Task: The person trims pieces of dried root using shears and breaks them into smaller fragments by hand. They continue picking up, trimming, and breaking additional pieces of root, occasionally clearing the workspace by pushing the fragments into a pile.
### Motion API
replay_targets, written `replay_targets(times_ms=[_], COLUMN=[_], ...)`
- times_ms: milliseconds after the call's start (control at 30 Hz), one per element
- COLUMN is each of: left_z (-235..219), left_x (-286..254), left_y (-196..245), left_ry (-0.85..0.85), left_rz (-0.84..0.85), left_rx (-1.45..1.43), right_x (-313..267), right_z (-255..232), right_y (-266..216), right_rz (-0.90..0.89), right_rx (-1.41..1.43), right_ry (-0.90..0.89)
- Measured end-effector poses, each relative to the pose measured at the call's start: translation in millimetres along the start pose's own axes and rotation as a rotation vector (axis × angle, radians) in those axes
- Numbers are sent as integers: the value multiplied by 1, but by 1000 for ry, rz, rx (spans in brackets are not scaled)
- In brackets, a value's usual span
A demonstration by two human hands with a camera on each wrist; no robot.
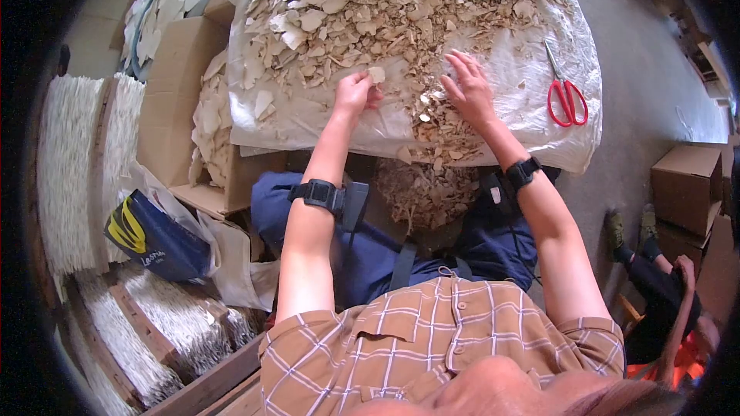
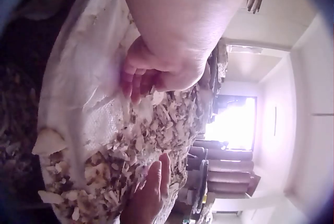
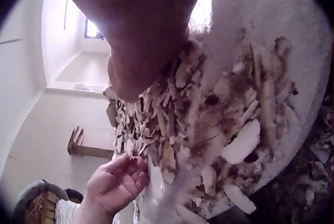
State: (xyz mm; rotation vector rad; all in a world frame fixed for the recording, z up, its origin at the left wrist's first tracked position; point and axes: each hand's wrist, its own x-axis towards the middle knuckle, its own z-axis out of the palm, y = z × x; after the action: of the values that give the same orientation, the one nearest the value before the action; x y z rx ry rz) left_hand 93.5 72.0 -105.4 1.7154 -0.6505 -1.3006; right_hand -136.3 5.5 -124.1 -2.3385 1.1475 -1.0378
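Note:
My left hand [image 1: 356, 94] pinches a small pale flake [image 1: 377, 74] between thumb and fingertips, above the white plastic sheeting [image 1: 297, 122]. In the right wrist view the left hand [image 3: 117, 182] appears with its fingers curled in towards the thumb. My right hand [image 1: 470, 91] is spread, fingers apart, close over a strip of small broken bits [image 1: 435, 112] and holds nothing visible. A broad heap of dry, beige flakes and chips [image 1: 339, 27] covers the far part of the sheeting. Red-handled scissors [image 1: 568, 102] lie to the right of the right hand.
Left of the work surface stands a cardboard box [image 1: 173, 77] with larger flakes [image 1: 212, 127] beside it. A blue bag [image 1: 158, 239] and stacked white sheets [image 1: 73, 169] are further left. Chips fill a container [image 1: 428, 192] between the knees. Another person [image 1: 663, 293] sits at right near cardboard boxes [image 1: 686, 185].

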Motion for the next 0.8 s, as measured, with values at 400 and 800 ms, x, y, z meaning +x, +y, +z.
replay_targets(times_ms=[400, 800], left_z=[-6, 28], left_x=[-6, -25], left_y=[-13, -35], left_ry=[81, -216], left_rz=[56, 212], left_rx=[-16, -152], right_x=[8, -14], right_z=[-5, -6], right_y=[-4, -11], right_rz=[-391, -218], right_rx=[57, -41], right_ry=[-375, -193])
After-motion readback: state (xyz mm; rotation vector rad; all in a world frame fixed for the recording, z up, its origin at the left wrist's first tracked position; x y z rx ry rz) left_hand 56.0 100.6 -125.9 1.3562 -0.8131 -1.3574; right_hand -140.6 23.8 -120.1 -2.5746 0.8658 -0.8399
